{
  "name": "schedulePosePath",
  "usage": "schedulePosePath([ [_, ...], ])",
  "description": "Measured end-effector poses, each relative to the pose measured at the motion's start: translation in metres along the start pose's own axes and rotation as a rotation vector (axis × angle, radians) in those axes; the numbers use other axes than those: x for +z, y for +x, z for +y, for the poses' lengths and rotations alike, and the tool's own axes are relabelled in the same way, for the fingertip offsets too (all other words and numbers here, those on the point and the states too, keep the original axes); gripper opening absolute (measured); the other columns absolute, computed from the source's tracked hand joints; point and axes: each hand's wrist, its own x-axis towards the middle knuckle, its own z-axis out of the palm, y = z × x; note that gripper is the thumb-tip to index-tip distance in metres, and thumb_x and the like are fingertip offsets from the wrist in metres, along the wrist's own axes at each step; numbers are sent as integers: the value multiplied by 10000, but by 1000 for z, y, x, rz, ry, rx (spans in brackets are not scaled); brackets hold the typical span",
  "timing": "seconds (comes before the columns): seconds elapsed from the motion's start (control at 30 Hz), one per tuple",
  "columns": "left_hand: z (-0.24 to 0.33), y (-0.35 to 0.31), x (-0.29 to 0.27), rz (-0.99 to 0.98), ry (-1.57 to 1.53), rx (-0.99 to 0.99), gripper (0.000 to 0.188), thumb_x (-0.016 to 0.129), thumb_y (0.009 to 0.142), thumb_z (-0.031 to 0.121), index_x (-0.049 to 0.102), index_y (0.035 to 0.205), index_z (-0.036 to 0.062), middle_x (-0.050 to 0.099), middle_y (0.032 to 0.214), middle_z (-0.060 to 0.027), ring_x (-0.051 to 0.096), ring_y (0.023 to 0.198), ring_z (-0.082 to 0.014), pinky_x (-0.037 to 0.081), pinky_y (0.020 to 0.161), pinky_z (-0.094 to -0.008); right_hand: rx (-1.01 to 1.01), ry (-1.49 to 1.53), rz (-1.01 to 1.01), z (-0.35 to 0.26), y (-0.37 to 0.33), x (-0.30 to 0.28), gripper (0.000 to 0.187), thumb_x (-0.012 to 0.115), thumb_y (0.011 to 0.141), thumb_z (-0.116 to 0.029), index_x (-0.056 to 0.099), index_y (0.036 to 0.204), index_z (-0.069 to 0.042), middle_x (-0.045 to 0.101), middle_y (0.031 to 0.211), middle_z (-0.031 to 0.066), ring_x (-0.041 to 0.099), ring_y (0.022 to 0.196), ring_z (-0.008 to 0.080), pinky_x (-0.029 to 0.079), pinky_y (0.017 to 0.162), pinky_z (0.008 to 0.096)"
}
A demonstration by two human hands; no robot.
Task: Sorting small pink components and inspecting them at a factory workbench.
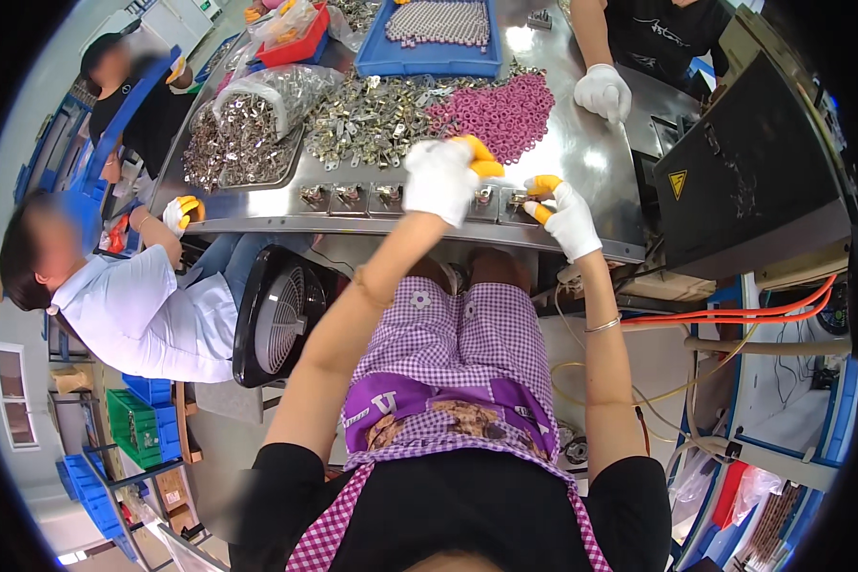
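Small, bright magenta rings (510,110) and shiny silvery metal pieces (357,124) lie heaped at upper centre near your left hand (439,181), your right hand (572,221) beside a metal fixture (516,204), though I cannot tell whether either grips anything.

Bright indoor light, white glare on the steel table (586,138), fisheye bending toward a black rim
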Motion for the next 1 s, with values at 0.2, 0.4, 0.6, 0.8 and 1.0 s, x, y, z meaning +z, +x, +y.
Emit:
schedulePosePath([
  [0.2,3,-8,69,74,269,136,179,603,729,184,733,831,115,679,776,-86,607,763,-279,377,922,-381,-46,-68,7,5,3,1,277,719,759,-10,633,1022,-28,647,918,72,601,812,186,479,770,285],
  [0.4,15,-15,53,80,415,288,175,589,745,213,715,819,116,664,781,-81,594,785,-261,376,914,-401,-156,-329,-55,17,1,-10,406,753,689,-75,632,1076,-45,655,978,93,607,812,262,494,780,333],
  [0.6,5,-16,54,91,427,348,250,623,736,321,708,842,111,633,871,-72,562,867,-258,381,903,-404,-437,-486,45,3,-20,-3,428,782,632,-113,651,1037,-70,642,938,85,594,803,272,486,756,347],
  [0.8,-5,-18,-16,166,229,118,427,637,798,406,677,1122,130,669,1135,-82,591,1086,-209,425,911,-345,-320,-689,141,-1,-10,-19,435,785,646,-109,653,1058,-69,646,957,86,596,792,273,493,739,348],
  [1.0,-145,-55,-84,716,99,-437,490,607,859,421,618,1195,65,675,1115,-132,641,966,-323,493,839,-372,144,-884,391,17,33,-55,364,734,756,-230,647,1076,-79,651,953,104,617,796,289,511,724,368],
])
